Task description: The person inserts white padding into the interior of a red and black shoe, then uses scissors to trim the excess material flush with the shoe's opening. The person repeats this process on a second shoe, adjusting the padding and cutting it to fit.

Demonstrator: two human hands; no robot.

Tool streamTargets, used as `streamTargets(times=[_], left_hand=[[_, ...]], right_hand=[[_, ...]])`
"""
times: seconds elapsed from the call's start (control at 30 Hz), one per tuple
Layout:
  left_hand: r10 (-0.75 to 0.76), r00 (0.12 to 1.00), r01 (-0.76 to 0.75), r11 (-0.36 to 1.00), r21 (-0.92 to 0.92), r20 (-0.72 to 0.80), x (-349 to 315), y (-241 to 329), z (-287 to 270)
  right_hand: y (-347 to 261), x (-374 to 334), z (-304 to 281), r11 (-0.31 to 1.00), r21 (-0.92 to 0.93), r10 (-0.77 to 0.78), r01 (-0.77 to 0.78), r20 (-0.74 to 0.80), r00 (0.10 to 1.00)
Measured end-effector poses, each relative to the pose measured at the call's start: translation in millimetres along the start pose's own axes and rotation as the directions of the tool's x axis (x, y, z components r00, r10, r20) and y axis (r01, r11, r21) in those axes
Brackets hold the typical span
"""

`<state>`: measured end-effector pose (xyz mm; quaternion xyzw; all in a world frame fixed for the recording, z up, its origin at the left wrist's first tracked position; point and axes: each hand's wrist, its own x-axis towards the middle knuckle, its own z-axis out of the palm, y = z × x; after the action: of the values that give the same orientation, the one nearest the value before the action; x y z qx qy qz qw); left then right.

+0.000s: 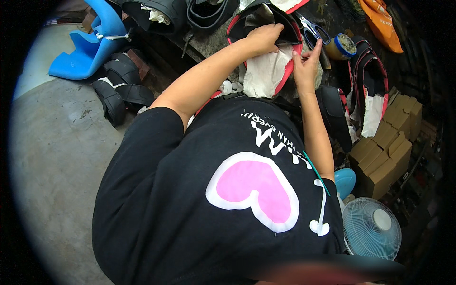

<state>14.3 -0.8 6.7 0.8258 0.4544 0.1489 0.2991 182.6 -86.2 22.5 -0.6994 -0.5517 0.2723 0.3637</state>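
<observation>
Now, left hand (pixel 264 39) on red-edged piece (pixel 268 73), right hand (pixel 306 69) alongside

The short-sleeved black T-shirt (pixel 183 197) bears a white-rimmed pink heart (pixel 251 178).

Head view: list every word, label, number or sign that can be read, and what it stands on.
Black T-shirt: large white lettering with a pink heart; wording not copied.
Orange bag: pale lettering near its lower end; wording not copied.
Jar and cardboard boxes: no text can be made out.
</observation>
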Motion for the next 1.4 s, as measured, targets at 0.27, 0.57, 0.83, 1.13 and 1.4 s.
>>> streamTargets(times=[0.27, 0.57, 0.83, 1.13, 1.4], left_hand=[[-0.067, 0.996, 0.067, 0.998, 0.010, 0.063, 17, -2, -3], [-0.054, 0.998, 0.057, 0.995, 0.077, -0.044, 22, 0, 10], [-0.076, 0.997, 0.076, 0.996, 0.054, -0.011, 24, -4, 8], [-0.102, 0.994, 0.102, 0.995, -0.005, 0.045, 20, 2, -3], [-0.158, 0.987, 0.157, 0.986, 0.057, 0.012, 32, 2, 7]], right_hand=[[-19, -19, -12, 0.921, -0.369, -0.072, 0.126, 0.157, 0.985], [8, -19, -10, 0.959, -0.248, -0.074, 0.137, 0.246, 0.966], [-16, 5, -12, 0.974, -0.223, -0.003, 0.033, 0.134, 0.991], [-15, 5, -2, 0.965, -0.261, 0.008, 0.002, 0.038, 0.999], [0, 1, 1, 0.956, -0.249, -0.147, 0.158, 0.062, 0.987]])
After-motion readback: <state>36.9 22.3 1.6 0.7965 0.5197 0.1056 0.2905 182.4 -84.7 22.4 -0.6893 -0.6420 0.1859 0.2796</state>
